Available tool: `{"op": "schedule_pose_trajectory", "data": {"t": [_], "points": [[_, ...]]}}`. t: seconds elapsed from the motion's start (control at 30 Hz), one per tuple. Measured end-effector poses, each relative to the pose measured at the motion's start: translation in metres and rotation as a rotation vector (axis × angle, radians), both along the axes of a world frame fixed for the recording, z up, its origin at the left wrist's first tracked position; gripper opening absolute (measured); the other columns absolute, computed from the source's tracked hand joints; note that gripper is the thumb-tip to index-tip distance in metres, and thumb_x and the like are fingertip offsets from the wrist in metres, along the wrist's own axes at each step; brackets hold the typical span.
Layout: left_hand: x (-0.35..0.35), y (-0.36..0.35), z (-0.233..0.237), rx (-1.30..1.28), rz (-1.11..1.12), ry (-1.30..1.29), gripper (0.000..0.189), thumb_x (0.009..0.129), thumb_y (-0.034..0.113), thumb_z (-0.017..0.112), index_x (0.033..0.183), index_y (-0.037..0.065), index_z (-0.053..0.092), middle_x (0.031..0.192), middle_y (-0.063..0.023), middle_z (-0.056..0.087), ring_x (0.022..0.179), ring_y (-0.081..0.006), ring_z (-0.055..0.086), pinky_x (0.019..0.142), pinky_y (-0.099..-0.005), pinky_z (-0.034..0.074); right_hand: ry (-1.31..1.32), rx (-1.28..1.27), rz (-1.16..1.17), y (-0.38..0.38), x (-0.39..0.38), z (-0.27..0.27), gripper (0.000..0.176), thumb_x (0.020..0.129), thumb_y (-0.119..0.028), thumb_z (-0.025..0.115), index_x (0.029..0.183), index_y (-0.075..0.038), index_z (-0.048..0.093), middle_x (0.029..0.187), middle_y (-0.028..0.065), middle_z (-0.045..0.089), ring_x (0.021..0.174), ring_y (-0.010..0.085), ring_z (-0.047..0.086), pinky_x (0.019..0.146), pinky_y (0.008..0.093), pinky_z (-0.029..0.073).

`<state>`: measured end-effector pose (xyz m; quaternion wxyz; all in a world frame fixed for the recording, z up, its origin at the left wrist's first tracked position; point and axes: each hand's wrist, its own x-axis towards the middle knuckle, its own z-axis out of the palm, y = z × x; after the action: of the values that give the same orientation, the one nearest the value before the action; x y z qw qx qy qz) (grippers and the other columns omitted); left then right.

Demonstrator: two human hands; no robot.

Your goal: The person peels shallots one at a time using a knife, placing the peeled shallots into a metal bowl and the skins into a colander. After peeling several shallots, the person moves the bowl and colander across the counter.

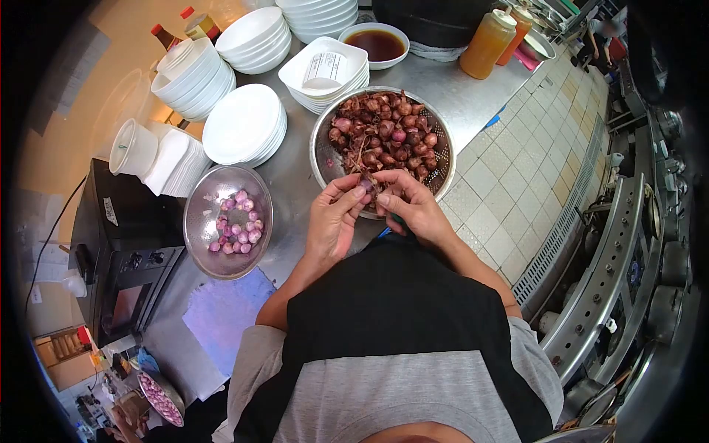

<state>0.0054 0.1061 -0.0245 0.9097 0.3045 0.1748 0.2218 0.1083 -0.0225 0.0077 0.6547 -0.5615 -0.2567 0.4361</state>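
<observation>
Both hands meet over the near rim of a perforated metal colander (319, 151) heaped with unpeeled shallots (384, 136). Between the fingertips is a small purple shallot (365, 181). My left hand (336, 218) pinches it between thumb and fingers. My right hand (417, 210) is closed against its other side, with thumb and forefinger at its loose brown skin. Something dark green shows under the right palm, too hidden to name. To the left, a second colander (193, 236) holds several peeled, pinkish shallots (238, 225).
Stacked white bowls (255, 37), lids (244, 122) and a bowl of dark liquid (377, 44) stand behind. Sauce bottles (487, 44) are back right. A black oven (125, 251) and a purple-stained cloth (225, 314) lie left. Stoves (598, 295) line the right; another person's hand (125, 424) is lower left.
</observation>
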Motion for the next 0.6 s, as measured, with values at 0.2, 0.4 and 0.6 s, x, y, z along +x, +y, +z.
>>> {"op": "schedule_pose_trajectory", "data": {"t": [0.2, 0.4, 0.6], "points": [[0.0, 0.006, 0.0, -0.07, -0.121, 0.016, 0.023, 0.086, 0.001, 0.058, 0.109, -0.002, 0.056, 0.101, -0.0119, 0.064, 0.092, -0.0176, 0.063, 0.083, -0.0248, 0.053, 0.149, 0.059, 0.001, 0.0, 0.005, -0.007, 0.025, 0.091, -0.014, 0.055, 0.114, -0.006, 0.048, 0.075, 0.0039, 0.054, 0.049, 0.008, 0.045, 0.041, 0.0201, 0.033], [0.002, 0.008, -0.001, -0.134, -0.18, -0.009, 0.023, 0.087, 0.001, 0.057, 0.11, -0.002, 0.057, 0.099, -0.0118, 0.064, 0.088, -0.0173, 0.065, 0.079, -0.0239, 0.055, 0.419, 0.13, 0.067, -0.005, 0.012, -0.004, 0.023, 0.092, -0.015, 0.054, 0.112, -0.007, 0.048, 0.075, 0.0047, 0.055, 0.045, 0.0088, 0.044, 0.039, 0.0204, 0.032], [0.004, 0.009, -0.005, -0.138, -0.152, -0.06, 0.024, 0.087, 0.001, 0.056, 0.111, -0.001, 0.056, 0.098, -0.0105, 0.064, 0.086, -0.0161, 0.064, 0.078, -0.0241, 0.055, 0.252, 0.111, 0.049, -0.004, 0.008, -0.005, 0.027, 0.091, -0.014, 0.056, 0.115, -0.007, 0.047, 0.076, 0.0048, 0.055, 0.047, 0.0081, 0.045, 0.041, 0.0199, 0.034]]}}
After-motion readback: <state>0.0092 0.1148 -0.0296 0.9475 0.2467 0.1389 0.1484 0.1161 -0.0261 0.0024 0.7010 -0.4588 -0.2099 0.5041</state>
